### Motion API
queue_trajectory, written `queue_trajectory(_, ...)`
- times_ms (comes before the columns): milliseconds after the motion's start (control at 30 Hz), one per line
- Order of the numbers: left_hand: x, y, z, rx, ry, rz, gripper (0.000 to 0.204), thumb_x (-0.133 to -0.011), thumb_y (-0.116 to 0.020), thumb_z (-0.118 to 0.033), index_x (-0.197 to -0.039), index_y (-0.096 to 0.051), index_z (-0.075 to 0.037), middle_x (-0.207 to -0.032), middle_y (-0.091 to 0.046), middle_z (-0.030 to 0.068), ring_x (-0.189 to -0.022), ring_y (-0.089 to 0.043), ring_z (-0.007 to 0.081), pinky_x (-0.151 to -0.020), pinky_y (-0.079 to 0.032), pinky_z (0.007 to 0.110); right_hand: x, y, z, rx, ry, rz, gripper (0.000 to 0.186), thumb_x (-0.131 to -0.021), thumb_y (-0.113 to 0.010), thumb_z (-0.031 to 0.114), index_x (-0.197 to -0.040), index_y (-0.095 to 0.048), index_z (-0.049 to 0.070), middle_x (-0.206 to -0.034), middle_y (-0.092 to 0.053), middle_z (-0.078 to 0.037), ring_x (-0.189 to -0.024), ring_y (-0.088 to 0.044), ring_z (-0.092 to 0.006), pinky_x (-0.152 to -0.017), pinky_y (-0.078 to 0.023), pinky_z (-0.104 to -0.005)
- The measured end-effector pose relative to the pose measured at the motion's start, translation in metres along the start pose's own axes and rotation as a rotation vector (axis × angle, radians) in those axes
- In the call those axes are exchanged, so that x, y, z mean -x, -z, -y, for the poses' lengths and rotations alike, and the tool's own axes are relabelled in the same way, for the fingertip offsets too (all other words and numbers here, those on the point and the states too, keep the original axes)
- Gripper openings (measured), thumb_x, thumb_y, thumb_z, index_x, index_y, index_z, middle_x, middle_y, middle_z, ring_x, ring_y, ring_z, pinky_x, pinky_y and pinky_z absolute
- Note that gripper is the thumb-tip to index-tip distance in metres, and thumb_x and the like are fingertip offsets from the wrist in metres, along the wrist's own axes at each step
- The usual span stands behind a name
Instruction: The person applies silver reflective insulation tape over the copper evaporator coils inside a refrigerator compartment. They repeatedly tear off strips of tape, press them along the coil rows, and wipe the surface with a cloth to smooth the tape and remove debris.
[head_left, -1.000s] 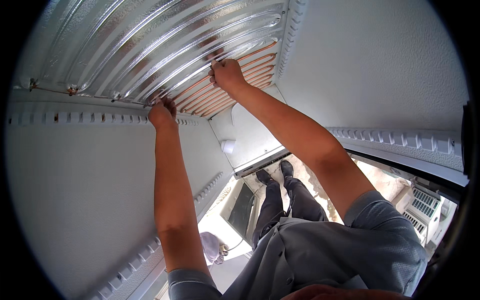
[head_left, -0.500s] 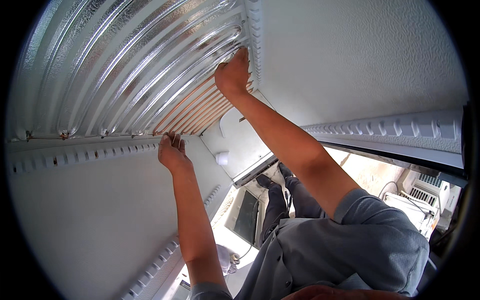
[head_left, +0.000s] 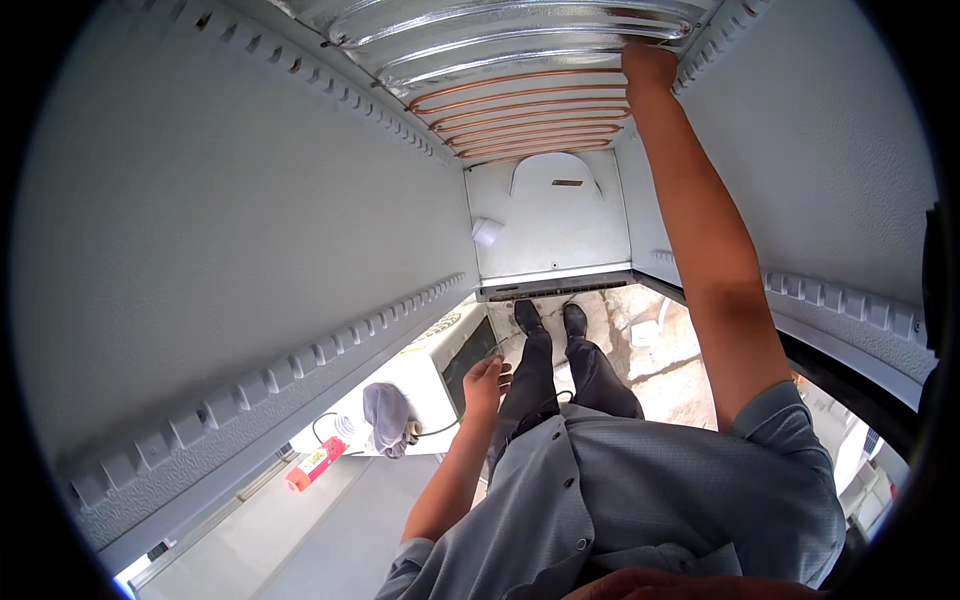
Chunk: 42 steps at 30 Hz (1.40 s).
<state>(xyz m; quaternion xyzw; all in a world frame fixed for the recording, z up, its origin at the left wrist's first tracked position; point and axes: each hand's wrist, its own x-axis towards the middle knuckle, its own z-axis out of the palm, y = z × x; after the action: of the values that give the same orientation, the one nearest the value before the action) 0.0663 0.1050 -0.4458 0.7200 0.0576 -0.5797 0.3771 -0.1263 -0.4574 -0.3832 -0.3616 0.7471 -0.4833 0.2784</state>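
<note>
Bare copper tubes [head_left: 530, 104] run side by side across the back wall of a white cabinet. Above them, more tubes lie under shiny foil strips [head_left: 520, 50]. My right hand [head_left: 650, 66] is raised to the right end of the tubes, against the lowest foil strip. It looks closed, with its fingertips hidden, so what it grips does not show. Down by my legs, away from the tubes, is my left hand [head_left: 485, 383]. Its fingers are curled together near the tips, around something too small to make out.
Notched white shelf rails [head_left: 290, 375] line the cabinet's side walls. A small white box [head_left: 487, 231] sits low on the left inside. Outside at left are a grey cloth [head_left: 387, 418] on a white appliance and a red packet [head_left: 316, 465]. My shoes [head_left: 528, 318] stand beyond the cabinet's edge.
My left hand has left the lower left end of the tubes and dropped toward my legs. My right hand stays up at the tubes' right end. The view has turned and tilted downward.
</note>
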Motion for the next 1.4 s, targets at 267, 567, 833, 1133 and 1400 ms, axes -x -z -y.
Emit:
queue_trajectory(267,0.037,0.084,0.083,0.097,-0.044,-0.243,0.027,-0.098,-0.063,-0.025,-0.113,-0.067,-0.002,-0.093,-0.07,0.0072,-0.072,-0.064,0.0149,-0.066,-0.051,0.029,-0.154,0.017,-0.065,1.185,1.012,0.369,0.046,-0.089,-0.068,0.03,-0.127,-0.066,0.005,-0.127,-0.064,-0.023,-0.116,-0.062,-0.0373,-0.1,-0.05,-0.0419)
queue_trajectory(567,0.051,0.156,0.156,-0.016,-0.223,-0.905,0.027,-0.089,-0.065,-0.008,-0.111,-0.068,0.008,-0.089,-0.07,0.0134,-0.072,-0.066,0.0177,-0.067,-0.054,0.031,-0.163,0.023,-0.035,1.231,1.073,0.653,0.055,-0.091,-0.068,0.035,-0.133,-0.061,0.0,-0.134,-0.061,-0.024,-0.125,-0.059,-0.0329,-0.107,-0.046,-0.0362)
queue_trajectory(833,0.031,0.23,0.111,-0.264,-0.229,-1.498,0.053,-0.086,-0.07,-0.027,-0.127,-0.055,0.002,-0.128,-0.052,0.0242,-0.113,-0.055,0.037,-0.095,-0.046,0.046,-0.088,0.038,-0.135,-0.198,-0.369,0.781,0.063,-0.101,-0.059,0.021,-0.152,-0.028,0.0,-0.16,-0.016,-0.022,-0.127,-0.048,-0.0307,-0.098,-0.05,-0.0374)
queue_trajectory(1133,0.022,0.224,0.039,-0.952,-0.333,-1.453,0.035,-0.079,-0.072,-0.027,-0.107,-0.07,-0.007,-0.106,-0.068,0.0109,-0.103,-0.059,0.0376,-0.077,-0.049,0.054,0.277,0.141,-0.217,0.164,-0.693,0.96,0.01,-0.087,-0.066,0.015,-0.093,-0.064,0.007,-0.091,-0.068,-0.009,-0.079,-0.066,-0.0209,-0.063,-0.05,-0.0314)
queue_trajectory(1400,0.18,0.147,-0.008,-0.448,-1.452,-1.524,0.027,-0.096,-0.067,-0.008,-0.118,-0.057,0.005,-0.115,-0.056,0.016,-0.106,-0.055,0.0281,-0.092,-0.047,0.038,0.411,0.205,-0.056,-0.204,0.39,1.336,0.04,-0.093,-0.071,0.022,-0.125,-0.061,-0.001,-0.104,-0.069,-0.012,-0.095,-0.067,-0.0234,-0.078,-0.053,-0.0352)
